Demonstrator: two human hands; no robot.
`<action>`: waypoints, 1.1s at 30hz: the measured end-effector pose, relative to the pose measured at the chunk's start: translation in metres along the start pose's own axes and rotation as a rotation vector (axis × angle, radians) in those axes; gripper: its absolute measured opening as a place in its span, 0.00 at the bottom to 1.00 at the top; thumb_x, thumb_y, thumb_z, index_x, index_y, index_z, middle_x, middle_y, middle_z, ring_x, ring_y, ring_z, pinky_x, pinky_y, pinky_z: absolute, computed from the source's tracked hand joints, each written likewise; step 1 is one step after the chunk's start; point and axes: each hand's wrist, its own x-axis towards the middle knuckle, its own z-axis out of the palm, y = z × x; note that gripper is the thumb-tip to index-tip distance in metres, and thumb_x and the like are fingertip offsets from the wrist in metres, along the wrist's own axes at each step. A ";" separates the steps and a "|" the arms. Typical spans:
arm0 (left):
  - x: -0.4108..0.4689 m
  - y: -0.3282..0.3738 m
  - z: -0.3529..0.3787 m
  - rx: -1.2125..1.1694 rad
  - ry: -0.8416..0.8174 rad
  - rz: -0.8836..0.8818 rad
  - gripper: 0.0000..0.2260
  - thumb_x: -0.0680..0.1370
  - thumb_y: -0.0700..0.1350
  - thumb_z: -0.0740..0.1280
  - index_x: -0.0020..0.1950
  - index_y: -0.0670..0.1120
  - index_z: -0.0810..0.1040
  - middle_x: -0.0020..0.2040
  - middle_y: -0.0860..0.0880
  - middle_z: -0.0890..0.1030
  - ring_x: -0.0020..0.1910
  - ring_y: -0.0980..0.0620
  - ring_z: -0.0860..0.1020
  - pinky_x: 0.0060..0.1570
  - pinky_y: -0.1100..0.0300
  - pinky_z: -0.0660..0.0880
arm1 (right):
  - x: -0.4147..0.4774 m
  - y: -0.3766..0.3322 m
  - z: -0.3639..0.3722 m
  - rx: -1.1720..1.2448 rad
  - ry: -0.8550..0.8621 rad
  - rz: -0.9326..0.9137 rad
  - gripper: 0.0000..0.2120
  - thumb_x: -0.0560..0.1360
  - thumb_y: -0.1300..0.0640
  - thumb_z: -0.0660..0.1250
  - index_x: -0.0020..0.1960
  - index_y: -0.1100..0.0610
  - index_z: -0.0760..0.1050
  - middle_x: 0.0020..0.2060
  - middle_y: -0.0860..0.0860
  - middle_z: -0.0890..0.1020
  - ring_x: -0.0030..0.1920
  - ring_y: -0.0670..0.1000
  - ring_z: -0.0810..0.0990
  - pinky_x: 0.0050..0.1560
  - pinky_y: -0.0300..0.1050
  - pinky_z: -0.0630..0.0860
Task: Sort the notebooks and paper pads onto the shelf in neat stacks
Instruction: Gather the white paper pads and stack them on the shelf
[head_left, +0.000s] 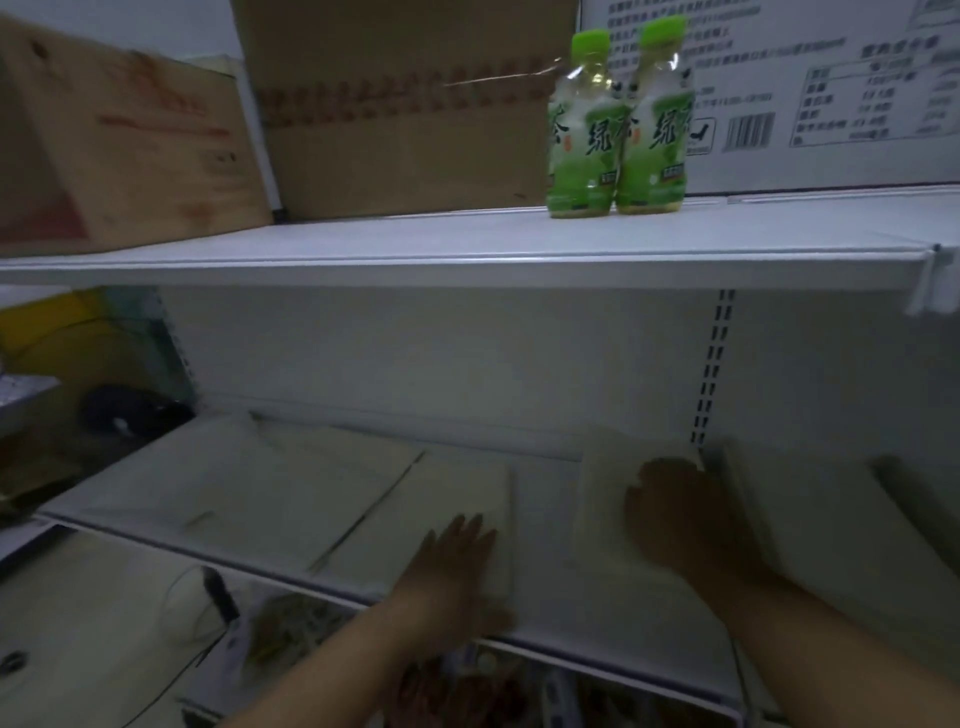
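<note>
Right hand (675, 514) presses pad (602, 499); left hand (457, 566) at shelf (545, 519) edge.

This looks like a small shop or its stockroom: white metal retail shelving (467, 254) with a slotted upright (711, 364) in its back panel. Brown cardboard cartons (405, 109) and a white printed carton with a barcode (810, 104) line the upper shelf, beside two green-capped bottles of green tea (618, 124) (labels in Chinese).
</note>
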 end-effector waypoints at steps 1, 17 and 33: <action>-0.004 -0.008 0.003 0.047 -0.020 0.008 0.49 0.65 0.77 0.47 0.78 0.51 0.44 0.79 0.51 0.42 0.77 0.51 0.41 0.74 0.52 0.40 | -0.004 -0.010 -0.003 0.107 0.066 -0.077 0.14 0.71 0.57 0.58 0.47 0.59 0.81 0.48 0.56 0.82 0.49 0.59 0.81 0.51 0.50 0.78; -0.044 -0.035 -0.001 -0.381 0.214 0.182 0.34 0.74 0.60 0.62 0.76 0.45 0.61 0.75 0.52 0.60 0.75 0.54 0.59 0.71 0.65 0.53 | -0.057 -0.147 -0.013 0.909 -0.496 0.387 0.04 0.76 0.60 0.64 0.42 0.56 0.73 0.45 0.56 0.80 0.40 0.52 0.79 0.36 0.36 0.72; -0.116 -0.246 -0.080 -0.732 -0.651 -0.062 0.17 0.70 0.36 0.70 0.57 0.49 0.78 0.48 0.51 0.84 0.42 0.55 0.81 0.48 0.58 0.79 | -0.037 -0.293 -0.049 0.623 -0.754 -0.487 0.07 0.75 0.52 0.68 0.46 0.54 0.82 0.31 0.41 0.79 0.33 0.38 0.75 0.40 0.36 0.73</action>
